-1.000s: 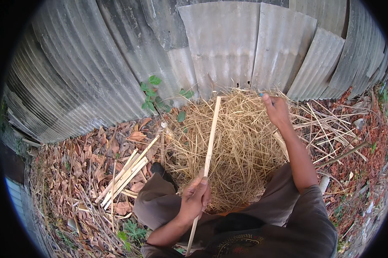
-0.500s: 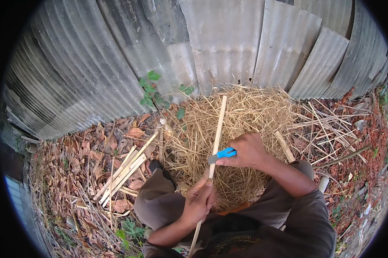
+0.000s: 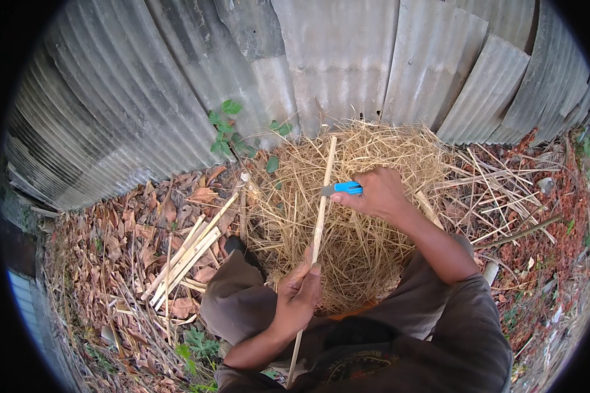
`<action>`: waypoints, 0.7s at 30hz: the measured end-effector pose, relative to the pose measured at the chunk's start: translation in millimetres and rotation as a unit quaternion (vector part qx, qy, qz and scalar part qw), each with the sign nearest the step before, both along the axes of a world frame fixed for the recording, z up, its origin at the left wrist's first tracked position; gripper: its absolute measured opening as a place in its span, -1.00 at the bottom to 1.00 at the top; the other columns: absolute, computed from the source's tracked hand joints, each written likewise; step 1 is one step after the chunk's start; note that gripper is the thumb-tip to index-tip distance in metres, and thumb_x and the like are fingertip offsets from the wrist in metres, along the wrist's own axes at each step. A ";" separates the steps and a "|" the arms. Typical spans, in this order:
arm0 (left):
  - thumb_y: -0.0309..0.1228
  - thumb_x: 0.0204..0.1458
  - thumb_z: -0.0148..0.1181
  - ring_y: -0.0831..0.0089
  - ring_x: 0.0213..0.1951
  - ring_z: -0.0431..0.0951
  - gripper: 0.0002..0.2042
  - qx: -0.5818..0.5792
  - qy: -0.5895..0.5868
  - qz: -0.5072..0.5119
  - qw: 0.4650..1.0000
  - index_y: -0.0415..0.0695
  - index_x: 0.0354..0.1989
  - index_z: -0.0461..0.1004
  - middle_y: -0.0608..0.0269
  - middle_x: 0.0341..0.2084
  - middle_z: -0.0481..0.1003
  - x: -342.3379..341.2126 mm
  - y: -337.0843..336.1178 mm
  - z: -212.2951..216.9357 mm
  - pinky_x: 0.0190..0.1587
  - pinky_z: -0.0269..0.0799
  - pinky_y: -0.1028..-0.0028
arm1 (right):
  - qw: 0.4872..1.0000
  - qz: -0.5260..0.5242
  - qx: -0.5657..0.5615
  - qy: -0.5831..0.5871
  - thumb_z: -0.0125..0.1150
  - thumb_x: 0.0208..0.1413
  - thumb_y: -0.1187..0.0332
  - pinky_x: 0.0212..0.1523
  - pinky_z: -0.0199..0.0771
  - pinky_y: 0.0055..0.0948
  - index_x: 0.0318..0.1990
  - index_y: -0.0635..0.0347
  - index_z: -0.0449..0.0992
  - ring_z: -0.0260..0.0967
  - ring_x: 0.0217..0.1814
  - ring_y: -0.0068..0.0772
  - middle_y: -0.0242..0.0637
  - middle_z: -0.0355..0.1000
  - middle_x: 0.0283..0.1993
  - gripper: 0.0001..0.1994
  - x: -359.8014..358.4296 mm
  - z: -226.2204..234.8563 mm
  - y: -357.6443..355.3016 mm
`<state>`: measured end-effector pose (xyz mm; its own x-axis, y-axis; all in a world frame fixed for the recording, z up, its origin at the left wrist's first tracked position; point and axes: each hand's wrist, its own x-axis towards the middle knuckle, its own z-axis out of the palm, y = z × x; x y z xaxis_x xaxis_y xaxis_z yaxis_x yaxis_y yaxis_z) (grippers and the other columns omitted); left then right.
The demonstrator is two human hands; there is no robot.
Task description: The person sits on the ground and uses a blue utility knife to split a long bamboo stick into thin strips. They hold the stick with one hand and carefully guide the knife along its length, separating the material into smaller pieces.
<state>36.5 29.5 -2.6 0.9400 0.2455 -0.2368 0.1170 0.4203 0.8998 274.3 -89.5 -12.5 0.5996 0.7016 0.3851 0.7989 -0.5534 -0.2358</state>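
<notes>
We see one bamboo strip point(image 3: 322, 200) gripped in our left hand point(image 3: 298, 298); our right hand point(image 3: 375, 193) clasps one blue-handled knife point(image 3: 342, 188) against it, above one straw heap point(image 3: 347, 223)

Left hand point(image 3: 299, 295) clenched low — right hand point(image 3: 376, 193) fisted, arm extended.

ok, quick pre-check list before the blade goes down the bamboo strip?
1. Left hand grips the bamboo strip at its lower part: ok.
2. Right hand holds the blue-handled knife: ok.
3. Blade meets the strip's right edge: ok, though the exact angle cannot be told.
4. Left fingers lie on the strip below the blade, in a downward stroke's path: not ok.
5. Strip's upper end is free over the pile of shavings: ok.
6. Blade sharpness: cannot tell.
</notes>
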 end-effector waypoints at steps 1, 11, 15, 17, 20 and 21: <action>-0.46 0.28 -0.12 0.76 -0.66 0.09 -0.58 0.007 0.009 0.004 1.000 -0.12 0.32 0.12 0.53 -0.68 0.13 0.7 -1.4 -0.2 -0.61 0.07 0.67 | 1.000 0.019 0.000 0.011 -0.04 -0.17 -0.54 -0.77 0.20 -0.40 -0.83 0.09 0.38 0.22 -0.85 -0.39 -0.39 0.18 -0.90 -0.22 -11.5 -2.7 1.7; -0.46 0.28 -0.11 0.78 -0.65 0.11 -0.59 -0.004 0.012 -0.006 1.000 -0.14 0.30 0.15 0.54 -0.65 0.16 0.5 -0.7 4.6 -0.61 0.09 0.68 | 0.999 0.025 0.040 -0.016 -0.04 -0.21 -0.56 -0.76 0.21 -0.31 -0.84 0.06 0.34 0.21 -0.85 -0.37 -0.40 0.14 -0.90 -0.22 -13.7 -8.2 4.8; -0.45 0.28 -0.11 0.78 -0.64 0.11 -0.58 0.013 0.011 -0.025 1.000 -0.12 0.31 0.13 0.54 -0.64 0.15 0.7 0.8 -1.6 -0.61 0.09 0.68 | 0.998 0.021 -0.004 -0.064 -0.02 -0.24 -0.57 -0.74 0.22 -0.33 -0.83 0.04 0.36 0.23 -0.83 -0.37 -0.40 0.19 -0.87 -0.23 4.0 1.5 -2.7; -0.44 0.28 -0.10 0.78 -0.64 0.10 -0.58 0.001 0.016 -0.022 1.000 -0.11 0.31 0.14 0.54 -0.64 0.15 0.3 1.4 -2.0 -0.61 0.09 0.68 | 0.999 0.019 0.016 -0.039 -0.04 -0.26 -0.59 -0.79 0.11 -0.42 -0.86 0.08 0.35 0.13 -0.87 -0.45 -0.46 0.11 -0.91 -0.19 4.1 -7.9 0.6; -0.48 0.27 -0.13 0.72 -0.72 0.01 -0.60 0.023 0.029 -0.010 0.999 -0.13 0.29 0.16 0.51 -0.74 0.06 8.0 -5.4 0.1 -0.65 -0.01 0.63 | 0.997 0.028 0.040 -0.064 -0.07 -0.29 -0.62 -0.79 0.08 -0.46 -0.86 0.08 0.36 0.10 -0.88 -0.49 -0.48 0.07 -0.92 -0.17 19.4 -18.1 0.5; -0.48 0.27 -0.13 0.72 -0.72 0.02 -0.59 0.012 0.027 -0.012 0.999 -0.13 0.29 0.16 0.51 -0.74 0.06 9.9 -6.4 2.2 -0.65 -0.02 0.63 | 0.996 0.026 0.046 -0.078 -0.07 -0.29 -0.63 -0.79 0.09 -0.46 -0.86 0.08 0.36 0.10 -0.88 -0.49 -0.48 0.07 -0.92 -0.17 24.1 -20.7 0.2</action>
